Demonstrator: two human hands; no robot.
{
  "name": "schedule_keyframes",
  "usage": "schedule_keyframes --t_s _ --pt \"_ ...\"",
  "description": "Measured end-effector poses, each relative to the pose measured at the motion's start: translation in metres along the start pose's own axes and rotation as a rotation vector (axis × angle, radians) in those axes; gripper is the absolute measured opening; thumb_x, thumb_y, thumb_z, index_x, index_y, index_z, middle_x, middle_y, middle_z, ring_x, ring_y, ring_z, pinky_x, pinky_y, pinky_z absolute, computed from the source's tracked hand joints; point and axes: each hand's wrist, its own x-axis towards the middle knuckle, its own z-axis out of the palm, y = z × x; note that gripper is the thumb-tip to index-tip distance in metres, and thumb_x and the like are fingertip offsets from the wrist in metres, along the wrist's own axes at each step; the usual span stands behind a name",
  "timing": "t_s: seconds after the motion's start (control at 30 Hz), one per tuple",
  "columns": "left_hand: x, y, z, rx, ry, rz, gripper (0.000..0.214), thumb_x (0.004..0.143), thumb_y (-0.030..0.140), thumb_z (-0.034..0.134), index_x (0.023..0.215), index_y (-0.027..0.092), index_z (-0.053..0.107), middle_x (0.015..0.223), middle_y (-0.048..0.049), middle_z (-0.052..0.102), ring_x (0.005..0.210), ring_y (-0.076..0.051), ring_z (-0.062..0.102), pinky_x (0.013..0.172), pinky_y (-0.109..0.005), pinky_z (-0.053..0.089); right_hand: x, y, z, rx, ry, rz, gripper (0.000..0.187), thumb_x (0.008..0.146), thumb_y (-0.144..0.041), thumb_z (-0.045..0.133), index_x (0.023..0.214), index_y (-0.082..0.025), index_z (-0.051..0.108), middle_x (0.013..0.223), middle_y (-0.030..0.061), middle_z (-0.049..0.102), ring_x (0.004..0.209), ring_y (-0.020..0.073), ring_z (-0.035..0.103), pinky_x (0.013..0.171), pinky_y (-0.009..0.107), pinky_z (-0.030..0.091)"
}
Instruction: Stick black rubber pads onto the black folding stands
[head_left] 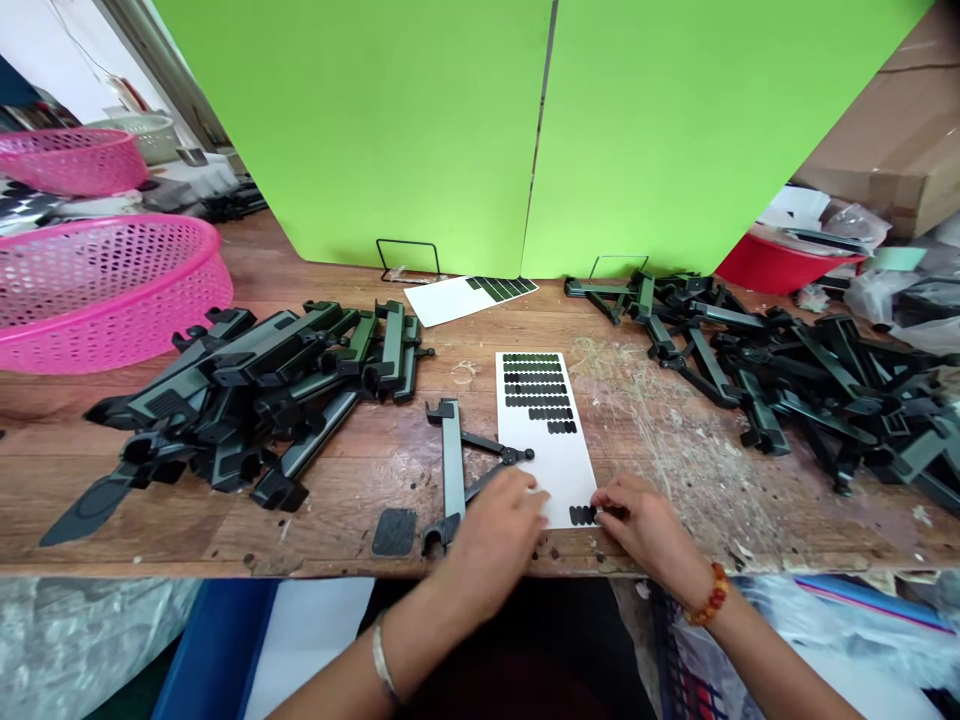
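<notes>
A white sheet (pixel 536 430) carries rows of small dark rounded stickers (pixel 536 378), with a short row left in its lower right corner. At that corner my right hand (pixel 645 520) pinches a small black sticker (pixel 616 512) between thumb and fingers. My left hand (pixel 499 535) rests on the sheet's left side, its fingers lying over the paper and gripping nothing visible. Beside it a dark grey folding stand (pixel 453 460) lies with its hinged arm reaching over the sheet; the left hand hides part of that arm. A dark rounded square pad (pixel 394 531) lies left of the stand.
Similar stands are heaped at left (pixel 292 375) and at right (pixel 795 380). Behind is another sticker sheet (pixel 457 300), before a green panel (pixel 420 130) with a wire holder (pixel 408 258). A pink basket (pixel 112 300) stands far left, a red tub (pixel 780 265) far right.
</notes>
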Motion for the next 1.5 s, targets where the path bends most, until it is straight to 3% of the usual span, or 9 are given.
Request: schedule_keyframes --t_s 0.07,0.13,0.37,0.57,0.67,0.8,1.0,1.5 --pt "-0.001 0.022 0.016 -0.005 -0.114 0.07 0.033 0.087 0.017 0.058 0.119 0.021 0.054 0.118 -0.0065 0.055 0.111 -0.023 0.05 0.096 -0.038 0.046 0.001 -0.001 -0.001 -0.029 -0.013 -0.006 0.018 0.078 -0.016 0.047 0.078 -0.02 0.065 0.082 0.004 0.061 0.081 0.0198 0.058 0.074 0.03 0.043" --pt "-0.002 0.033 0.028 0.033 -0.148 0.077 0.044 0.085 0.021 0.061 0.128 0.022 0.048 0.124 -0.008 0.052 0.114 -0.025 0.049 0.097 -0.04 0.046 0.003 -0.002 -0.002 -0.051 -0.025 -0.009 0.016 0.078 -0.015 0.047 0.077 -0.02 0.062 0.08 0.0039 0.059 0.08 0.0197 0.056 0.074 0.03 0.042" --pt "0.0 0.029 0.034 0.107 -0.172 0.098 0.046 0.086 0.025 0.061 0.13 0.022 0.046 0.13 -0.0109 0.049 0.114 -0.027 0.049 0.098 -0.043 0.045 -0.003 -0.009 -0.002 -0.055 -0.012 -0.059 0.009 0.079 -0.013 0.046 0.077 -0.02 0.05 0.083 0.0039 0.057 0.079 0.0193 0.053 0.073 0.03 0.041" --pt "-0.003 0.027 0.025 0.002 -0.159 0.055 0.041 0.084 0.025 0.063 0.123 0.025 0.05 0.127 -0.0081 0.05 0.113 -0.025 0.049 0.095 -0.039 0.047 -0.01 -0.022 -0.021 0.179 -0.065 -0.007 0.012 0.083 -0.019 0.048 0.071 -0.022 0.047 0.068 -0.0017 0.052 0.062 0.0143 0.047 0.061 0.026 0.038" --pt "-0.003 0.015 0.012 0.0 -0.038 -0.095 0.027 0.086 0.021 0.06 0.112 0.02 0.053 0.121 -0.0086 0.052 0.11 -0.024 0.049 0.094 -0.039 0.045 0.006 -0.029 -0.025 0.376 -0.064 0.034 0.01 0.082 -0.022 0.05 0.072 -0.022 0.049 0.065 -0.0031 0.05 0.06 0.0131 0.046 0.058 0.025 0.038" --pt "-0.001 -0.012 -0.005 0.129 0.091 -0.291 0.03 0.085 0.021 0.06 0.114 0.018 0.053 0.11 -0.0093 0.058 0.105 -0.027 0.049 0.092 -0.045 0.041 0.04 -0.045 -0.014 0.516 -0.082 0.007 0.004 0.075 -0.019 0.054 0.073 -0.021 0.052 0.067 -0.0028 0.052 0.061 0.0124 0.047 0.059 0.024 0.039" --pt "-0.014 -0.037 -0.022 0.058 -0.01 -0.253 0.023 0.087 0.011 0.053 0.104 0.024 0.063 0.091 -0.0031 0.063 0.094 -0.022 0.052 0.085 -0.038 0.04 0.072 -0.073 0.007 0.615 -0.192 -0.021 0.001 0.071 -0.019 0.056 0.07 -0.019 0.055 0.064 -0.0034 0.054 0.058 0.0105 0.048 0.056 0.023 0.039" --pt "-0.025 -0.037 -0.017 0.048 0.016 -0.267 0.019 0.09 0.017 0.053 0.106 0.023 0.06 0.094 -0.0032 0.06 0.097 -0.022 0.049 0.09 -0.041 0.038 0.082 -0.082 0.032 0.64 -0.25 0.051 0.006 0.072 -0.022 0.059 0.071 -0.016 0.057 0.064 -0.0036 0.055 0.057 0.0093 0.048 0.055 0.022 0.038"
